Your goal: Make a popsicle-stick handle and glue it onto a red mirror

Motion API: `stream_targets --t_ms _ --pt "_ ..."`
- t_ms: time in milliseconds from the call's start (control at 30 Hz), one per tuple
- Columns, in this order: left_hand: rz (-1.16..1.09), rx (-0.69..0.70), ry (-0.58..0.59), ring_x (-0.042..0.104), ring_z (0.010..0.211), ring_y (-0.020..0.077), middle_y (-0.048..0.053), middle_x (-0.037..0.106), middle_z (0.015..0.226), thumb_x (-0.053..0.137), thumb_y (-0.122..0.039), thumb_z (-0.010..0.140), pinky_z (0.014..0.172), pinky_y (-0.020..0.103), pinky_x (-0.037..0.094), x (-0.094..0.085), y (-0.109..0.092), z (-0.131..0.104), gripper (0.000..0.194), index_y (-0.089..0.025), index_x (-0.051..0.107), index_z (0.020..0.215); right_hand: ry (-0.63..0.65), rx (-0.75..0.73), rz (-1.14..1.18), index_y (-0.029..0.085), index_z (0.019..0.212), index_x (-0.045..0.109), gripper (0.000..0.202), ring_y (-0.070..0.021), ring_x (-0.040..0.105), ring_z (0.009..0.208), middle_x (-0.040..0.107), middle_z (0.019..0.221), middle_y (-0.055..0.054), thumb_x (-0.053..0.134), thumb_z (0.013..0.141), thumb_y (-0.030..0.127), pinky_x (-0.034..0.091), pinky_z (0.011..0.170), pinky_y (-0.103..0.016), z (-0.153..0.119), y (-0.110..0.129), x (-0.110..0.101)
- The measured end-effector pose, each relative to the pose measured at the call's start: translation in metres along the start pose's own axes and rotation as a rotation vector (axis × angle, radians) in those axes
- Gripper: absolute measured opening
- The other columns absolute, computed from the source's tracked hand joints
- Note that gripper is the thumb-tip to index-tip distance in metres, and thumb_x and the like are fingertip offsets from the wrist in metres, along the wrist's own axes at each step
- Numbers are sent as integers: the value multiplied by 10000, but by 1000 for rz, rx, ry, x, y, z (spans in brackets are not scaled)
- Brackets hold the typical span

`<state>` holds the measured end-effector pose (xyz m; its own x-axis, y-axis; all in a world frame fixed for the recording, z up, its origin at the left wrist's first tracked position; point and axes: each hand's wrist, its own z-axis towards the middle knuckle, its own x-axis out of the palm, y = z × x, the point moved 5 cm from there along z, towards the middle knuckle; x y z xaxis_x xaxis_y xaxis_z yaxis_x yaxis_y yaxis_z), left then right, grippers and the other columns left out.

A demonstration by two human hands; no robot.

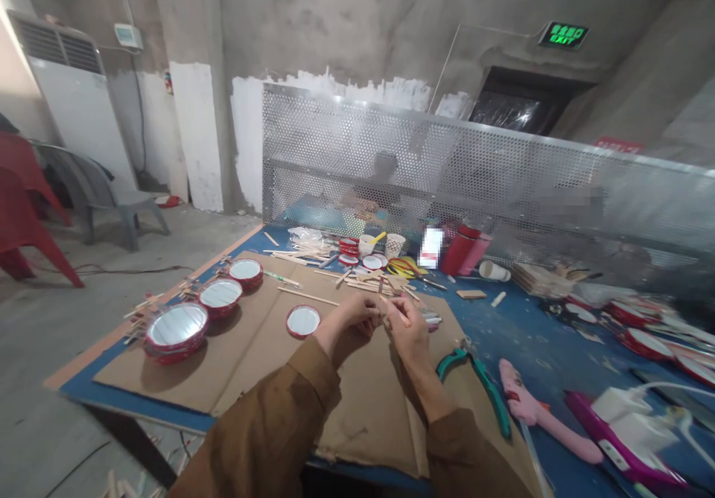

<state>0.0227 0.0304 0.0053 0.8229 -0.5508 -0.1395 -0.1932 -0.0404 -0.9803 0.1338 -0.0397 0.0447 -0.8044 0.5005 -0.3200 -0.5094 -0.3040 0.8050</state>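
My left hand (357, 321) and my right hand (409, 330) come close together above the cardboard sheet (357, 409). The fingers of both are closed in a pinch. A small brownish piece shows just beyond the fingertips, but what each hand grips is too small to make out. Left of my left hand lies a round red-rimmed disc with a white top (303, 321). Wooden sticks (307, 295) lie beyond it. Green-handled pliers (474, 379) rest to the right of my right wrist.
Stacked red-rimmed discs (177, 327) with sticks line the left side. A pink glue gun (536, 409) and purple power strip (620, 438) lie at right. Paper cups (395, 243), yellow-handled scissors (410, 267) and a red bottle (462, 249) stand near the perforated metal screen (335, 133).
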Motion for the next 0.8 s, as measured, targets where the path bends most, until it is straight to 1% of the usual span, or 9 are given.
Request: stream_targets --t_ms 167,300,467,567,667,733,800 --pt "-32 38 7 466 427 84 -23 492 456 607 -126 770 454 187 352 0 -5 -4 221 -145 526 565 -8 -5 13 203 805 667 423 -192 581 649 663 688 -32 591 829 619 454 623 -299 1 -1 1" --pt "-26 -2 24 488 421 93 -28 498 451 633 -144 773 451 189 374 0 -4 -4 197 -143 548 595 1 10 14 207 799 665 430 -196 581 630 643 644 -21 591 823 629 449 600 -300 1 -4 2" --pt "-25 -7 12 498 424 98 -21 518 468 642 -138 771 464 200 383 -1 -3 -3 204 -139 549 589 -2 -1 0 197 810 675 430 -189 580 630 660 678 -30 595 827 619 451 604 -298 1 -3 0" --pt "-46 25 26 490 427 91 -19 512 458 630 -105 760 455 186 361 -1 -5 -3 224 -138 534 560 -9 3 5 195 818 672 432 -189 574 625 653 665 -30 584 834 617 446 597 -297 1 -4 1" --pt "-51 44 35 498 427 91 -22 517 457 608 -69 748 462 185 381 0 -7 -5 216 -143 530 561 7 5 6 203 805 665 426 -195 574 627 643 641 -25 595 826 623 445 592 -298 1 -5 3" --pt "-38 23 39 504 418 98 -20 520 456 593 -64 753 465 197 398 0 -7 -6 211 -146 535 567 6 3 2 204 806 667 427 -194 573 628 646 649 -26 593 827 624 444 594 -299 1 -5 3" --pt "-31 -4 43 509 410 106 -19 519 453 599 -78 762 460 207 404 0 -5 -5 209 -144 543 572 -22 11 6 201 812 666 434 -187 570 619 649 657 -26 593 826 629 442 593 -296 1 -5 1"
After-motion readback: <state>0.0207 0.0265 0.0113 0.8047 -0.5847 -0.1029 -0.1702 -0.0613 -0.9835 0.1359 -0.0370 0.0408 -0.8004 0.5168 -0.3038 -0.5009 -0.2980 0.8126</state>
